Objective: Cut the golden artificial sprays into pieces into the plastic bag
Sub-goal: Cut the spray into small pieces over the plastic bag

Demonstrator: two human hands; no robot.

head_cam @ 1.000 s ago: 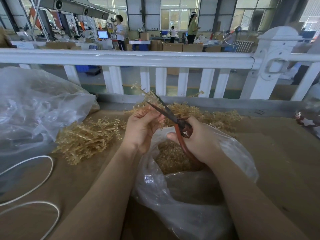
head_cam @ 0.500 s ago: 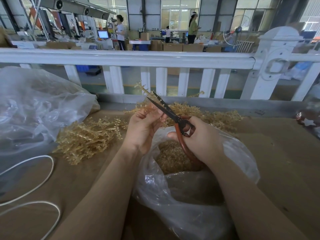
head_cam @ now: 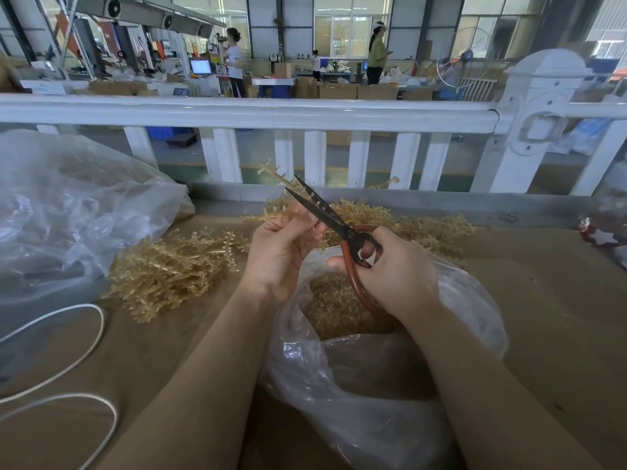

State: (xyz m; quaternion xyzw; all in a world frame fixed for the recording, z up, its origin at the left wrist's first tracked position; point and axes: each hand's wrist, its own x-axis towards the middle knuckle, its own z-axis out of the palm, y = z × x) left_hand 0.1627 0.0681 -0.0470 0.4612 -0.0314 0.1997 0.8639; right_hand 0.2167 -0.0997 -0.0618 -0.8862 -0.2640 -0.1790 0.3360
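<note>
My left hand (head_cam: 281, 252) pinches a golden spray (head_cam: 271, 173) upright above the open clear plastic bag (head_cam: 373, 385), whose bottom holds cut golden bits (head_cam: 332, 303). My right hand (head_cam: 397, 273) grips red-handled scissors (head_cam: 342, 228). Their dark blades are parted around the spray's stem, just past my left fingertips. A heap of uncut golden sprays (head_cam: 169, 266) lies to the left on the brown table, and another heap (head_cam: 424, 225) lies behind my hands.
A large crumpled clear bag (head_cam: 68, 212) lies at the left. A white cord (head_cam: 68, 368) loops at the near left. A white railing (head_cam: 305, 113) borders the far table edge. A red ornament with a white star (head_cam: 604, 232) sits at the right edge.
The scissors have risen slightly along the spray, blades still parted. The spray's tip stands a little higher against the railing. Both hands stay over the bag.
</note>
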